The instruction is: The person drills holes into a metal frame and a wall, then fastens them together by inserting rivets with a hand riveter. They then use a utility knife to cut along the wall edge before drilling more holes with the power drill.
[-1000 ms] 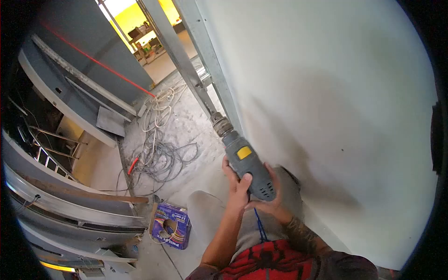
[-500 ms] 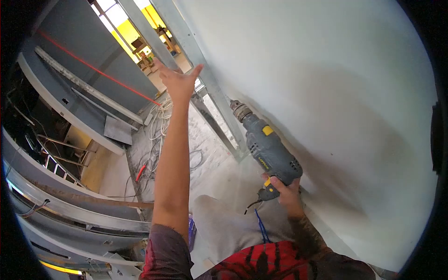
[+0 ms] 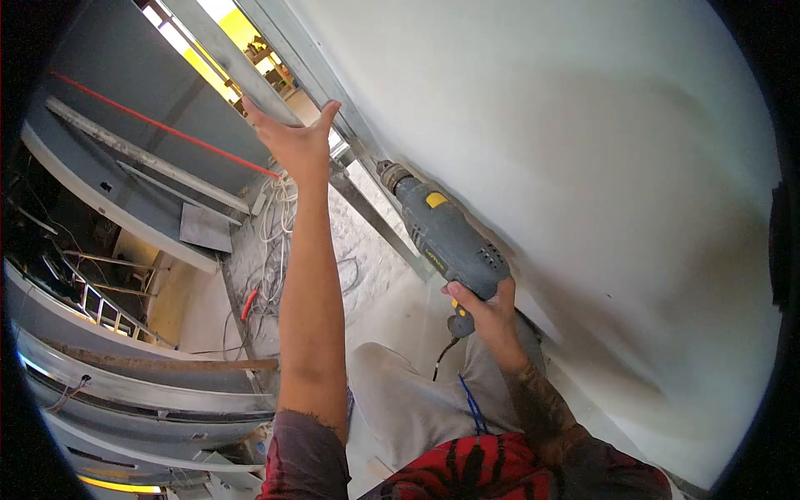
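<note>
My right hand (image 3: 487, 317) is wrapped round the handle of a dark grey power drill (image 3: 450, 237) with yellow details, its thumb near the trigger. The drill's chuck points up and left, its tip close to the metal stud (image 3: 312, 62) along the edge of the white wall panel (image 3: 567, 167). My left arm is stretched forward, and the left hand (image 3: 296, 150) is spread over another metal stud (image 3: 217, 50), thumb and index finger wide apart. The other left fingers are hidden behind the hand. A cord (image 3: 442, 358) hangs from the drill's handle.
White cables (image 3: 271, 225) lie tangled on the dusty floor, beside a red-handled item (image 3: 249, 305). A metal rail (image 3: 379, 212) runs low between the studs. Curved grey partitions (image 3: 150, 392) and a ladder (image 3: 108, 312) stand at left. My bent knee (image 3: 387, 375) is below the drill.
The drill in my right hand has moved up and left, bringing its chuck closer to the stud at the panel's edge. The left hand keeps its spread pose at the other stud.
</note>
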A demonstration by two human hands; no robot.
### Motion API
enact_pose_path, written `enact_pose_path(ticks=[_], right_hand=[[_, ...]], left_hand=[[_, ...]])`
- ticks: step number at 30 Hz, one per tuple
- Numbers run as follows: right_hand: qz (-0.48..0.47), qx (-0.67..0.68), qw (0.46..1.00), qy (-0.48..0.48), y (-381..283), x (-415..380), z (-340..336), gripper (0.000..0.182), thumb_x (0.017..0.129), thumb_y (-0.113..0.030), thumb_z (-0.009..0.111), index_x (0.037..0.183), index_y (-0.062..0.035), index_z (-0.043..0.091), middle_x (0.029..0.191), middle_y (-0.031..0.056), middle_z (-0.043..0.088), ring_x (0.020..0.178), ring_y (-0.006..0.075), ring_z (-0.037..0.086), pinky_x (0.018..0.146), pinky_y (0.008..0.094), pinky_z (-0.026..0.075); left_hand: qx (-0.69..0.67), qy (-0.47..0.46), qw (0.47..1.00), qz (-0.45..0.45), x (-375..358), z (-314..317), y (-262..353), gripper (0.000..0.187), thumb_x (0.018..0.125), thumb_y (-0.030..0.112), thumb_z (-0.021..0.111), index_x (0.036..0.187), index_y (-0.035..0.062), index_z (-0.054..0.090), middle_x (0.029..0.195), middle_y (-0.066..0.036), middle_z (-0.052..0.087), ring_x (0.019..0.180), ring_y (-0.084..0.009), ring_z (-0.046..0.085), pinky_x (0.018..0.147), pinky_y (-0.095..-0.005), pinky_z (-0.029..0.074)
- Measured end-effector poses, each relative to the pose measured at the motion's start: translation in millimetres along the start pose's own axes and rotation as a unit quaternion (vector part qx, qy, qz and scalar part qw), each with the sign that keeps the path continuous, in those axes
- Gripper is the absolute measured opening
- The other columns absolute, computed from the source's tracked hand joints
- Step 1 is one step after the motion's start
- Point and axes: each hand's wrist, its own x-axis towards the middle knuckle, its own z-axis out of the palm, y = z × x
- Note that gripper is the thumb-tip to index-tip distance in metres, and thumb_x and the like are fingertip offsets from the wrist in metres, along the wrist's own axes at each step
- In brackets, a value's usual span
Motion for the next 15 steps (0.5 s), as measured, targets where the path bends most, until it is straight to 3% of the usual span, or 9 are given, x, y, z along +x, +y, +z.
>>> enact_pose_path(ticks=[5, 7, 10, 12, 13, 15], right_hand=[[-0.038, -0.011, 0.998, -0.057, -39.5, 12.9, 8.3, 0.070, 0.073, -0.018, 0.082, 0.131, 0.0042, 0.048, 0.120, 0.0169, 0.060, 0.111, 0.0251, 0.058, 0.098, 0.0372, 0.045], [-0.039, -0.031, 0.996, -0.071, -49.0, 12.3, 11.1, 0.069, 0.073, -0.017, 0.081, 0.130, 0.0041, 0.049, 0.119, 0.0168, 0.061, 0.110, 0.0248, 0.059, 0.098, 0.0370, 0.045], [-0.052, -0.032, 0.996, -0.066, -51.6, 13.9, 17.1, 0.069, 0.073, -0.016, 0.080, 0.132, 0.0030, 0.049, 0.118, 0.0164, 0.061, 0.110, 0.0241, 0.059, 0.097, 0.0369, 0.045], [-0.130, -0.047, 0.990, -0.028, -46.2, 16.5, 20.6, 0.035, 0.075, -0.009, 0.079, 0.105, 0.0011, 0.063, 0.093, 0.0066, 0.068, 0.078, 0.0125, 0.063, 0.069, 0.0281, 0.051], [-0.130, -0.049, 0.990, -0.030, -47.6, 16.6, 20.4, 0.035, 0.075, -0.009, 0.079, 0.105, 0.0011, 0.063, 0.093, 0.0066, 0.068, 0.078, 0.0125, 0.063, 0.069, 0.0281, 0.051], [-0.064, -0.061, 0.995, -0.052, -55.0, 13.4, 19.8, 0.075, 0.072, -0.015, 0.081, 0.136, 0.0019, 0.046, 0.121, 0.0161, 0.061, 0.111, 0.0242, 0.060, 0.098, 0.0361, 0.045]], left_hand=[[-0.053, 0.035, 0.998, -0.019, 0.2, 17.3, -19.1, 0.133, 0.057, 0.045, 0.093, 0.148, -0.0104, 0.014, 0.152, -0.031, 0.021, 0.143, -0.0415, 0.022, 0.118, -0.0467, 0.020], [-0.090, 0.058, 0.994, -0.015, -3.3, 19.9, -21.4, 0.126, 0.058, 0.035, 0.095, 0.148, -0.0081, 0.019, 0.149, -0.029, 0.029, 0.140, -0.0392, 0.029, 0.116, -0.0469, 0.023], [-0.114, 0.058, 0.992, -0.007, -3.4, 20.2, -24.1, 0.125, 0.057, 0.035, 0.095, 0.147, -0.0090, 0.020, 0.150, -0.029, 0.028, 0.142, -0.0383, 0.026, 0.117, -0.0463, 0.021], [-0.106, 0.061, 0.992, -0.004, -2.2, 19.6, -25.1, 0.125, 0.058, 0.036, 0.095, 0.147, -0.0093, 0.020, 0.150, -0.029, 0.028, 0.142, -0.0383, 0.026, 0.117, -0.0463, 0.021], [-0.101, 0.061, 0.993, -0.001, -2.4, 19.5, -26.0, 0.125, 0.058, 0.037, 0.095, 0.147, -0.0096, 0.020, 0.150, -0.029, 0.028, 0.142, -0.0384, 0.026, 0.117, -0.0462, 0.021], [-0.104, 0.063, 0.993, 0.007, -2.7, 21.2, -28.6, 0.125, 0.058, 0.037, 0.095, 0.147, -0.0098, 0.020, 0.150, -0.029, 0.028, 0.142, -0.0384, 0.026, 0.117, -0.0461, 0.021]])
